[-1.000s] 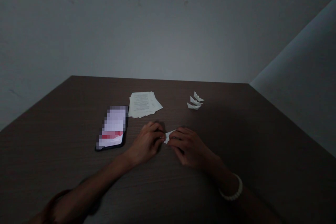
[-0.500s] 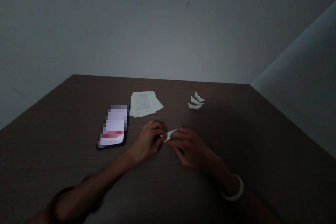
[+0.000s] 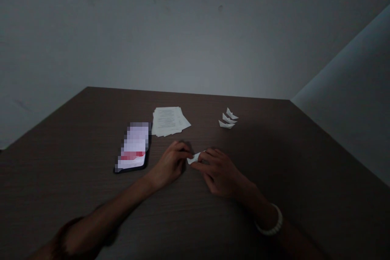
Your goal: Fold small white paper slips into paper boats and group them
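A small folded piece of white paper [image 3: 194, 158] lies between my two hands, low over the table's middle. My right hand [image 3: 219, 172] grips its right part, fingers curled over it and covering that end. At the paper's left corner, my left hand [image 3: 172, 163] has its fingertips closed on the edge. Beyond my right hand stand three small folded paper boats [image 3: 228, 124], close together in a slanted row.
A stack of printed paper sheets [image 3: 169, 121] lies fanned out behind my left hand. Left of it, a phone [image 3: 133, 146] with a lit, blurred screen rests on the dark wooden table [image 3: 195, 219]. A pale wall [image 3: 195, 40] stands behind the table.
My left fingers have shifted slightly on the paper's left end, and the thumb has drawn in under the hand. More of the paper's left part shows. My right hand stays nearly still.
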Tool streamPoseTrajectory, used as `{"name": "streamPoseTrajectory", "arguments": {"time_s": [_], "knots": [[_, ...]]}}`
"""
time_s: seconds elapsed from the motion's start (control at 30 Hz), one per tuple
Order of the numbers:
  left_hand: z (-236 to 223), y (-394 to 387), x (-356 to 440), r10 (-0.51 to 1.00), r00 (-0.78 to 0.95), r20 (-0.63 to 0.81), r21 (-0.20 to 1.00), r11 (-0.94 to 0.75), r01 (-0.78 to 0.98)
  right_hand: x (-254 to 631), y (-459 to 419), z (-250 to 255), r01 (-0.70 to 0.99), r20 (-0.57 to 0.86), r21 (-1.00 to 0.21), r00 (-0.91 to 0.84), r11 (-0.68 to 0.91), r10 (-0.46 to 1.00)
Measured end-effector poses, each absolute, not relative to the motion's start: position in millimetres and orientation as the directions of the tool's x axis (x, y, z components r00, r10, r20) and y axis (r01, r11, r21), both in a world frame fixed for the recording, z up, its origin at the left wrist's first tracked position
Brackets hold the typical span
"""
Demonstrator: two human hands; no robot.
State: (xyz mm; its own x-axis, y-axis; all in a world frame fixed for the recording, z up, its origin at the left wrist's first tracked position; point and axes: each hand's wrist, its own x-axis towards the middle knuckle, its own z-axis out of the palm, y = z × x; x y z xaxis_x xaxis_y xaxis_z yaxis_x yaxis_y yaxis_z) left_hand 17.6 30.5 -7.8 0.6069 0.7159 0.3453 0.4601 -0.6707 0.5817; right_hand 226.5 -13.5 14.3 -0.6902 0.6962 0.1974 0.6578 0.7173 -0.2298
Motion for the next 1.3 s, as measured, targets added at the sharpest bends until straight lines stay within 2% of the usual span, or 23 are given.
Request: {"name": "streamPoseTrajectory", "arguments": {"time_s": [0.3, 0.67, 0.87, 1.0, 1.1, 1.3], "knots": [[-7.1, 29.0, 17.7, 0.708, 0.609, 0.359, 0.584, -0.679, 0.445, 222.6, -14.3, 18.1, 0.690, 0.148, -0.221, -0.675, 0.689, 0.723], [0.1, 23.3, 20.3, 0.738, 0.582, 0.342, 0.586, -0.651, 0.482, 233.7, -12.7, 6.6, 0.636, 0.265, -0.293, -0.663, 0.714, 0.700], [-2.0, 23.5, 18.9, 0.751, 0.590, 0.298, 0.561, -0.637, 0.528, 235.4, -12.4, 1.1, 0.562, 0.368, -0.439, -0.599, 0.701, 0.711], [-5.2, 24.4, 17.4, 0.742, 0.596, 0.307, 0.556, -0.648, 0.520, 241.1, -6.3, -2.2, 0.534, 0.477, -0.518, -0.469, 0.668, 0.744], [-5.9, 24.5, 16.6, 0.740, 0.601, 0.302, 0.555, -0.649, 0.520, 247.4, 1.0, -4.7, 0.628, 0.436, -0.550, -0.347, 0.551, 0.830], [-7.8, 25.8, 15.9, 0.729, 0.577, 0.368, 0.524, -0.675, 0.519, 251.0, 8.1, -11.8, 0.669, 0.343, -0.577, -0.323, 0.469, 0.882]]}}
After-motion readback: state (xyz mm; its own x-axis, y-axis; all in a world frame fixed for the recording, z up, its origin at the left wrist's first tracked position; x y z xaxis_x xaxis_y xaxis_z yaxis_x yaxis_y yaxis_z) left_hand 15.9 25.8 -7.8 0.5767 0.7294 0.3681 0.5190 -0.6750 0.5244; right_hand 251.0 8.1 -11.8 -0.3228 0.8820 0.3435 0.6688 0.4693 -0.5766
